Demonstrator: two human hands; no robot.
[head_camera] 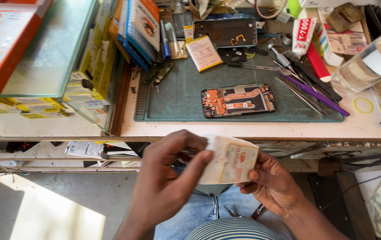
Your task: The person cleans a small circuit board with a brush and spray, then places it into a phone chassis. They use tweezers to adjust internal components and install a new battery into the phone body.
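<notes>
Both hands meet over the lap, below the bench edge: the left hand (168,178) pinches the near corner of a flat white phone battery (229,160) between thumb and fingertips, while the right hand (272,182) cradles its far side, thumb pressed on the face and fingers curled behind. Beyond the fingertips, well apart on the green work mat (186,95), lies an opened phone (238,100), with a second battery (204,52) farther back and tweezers (299,95) past the right fingers.

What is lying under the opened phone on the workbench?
The opened phone lies flat on a green work mat, which rests on the pale bench top. The mat's surface directly beneath the phone is covered.
</notes>
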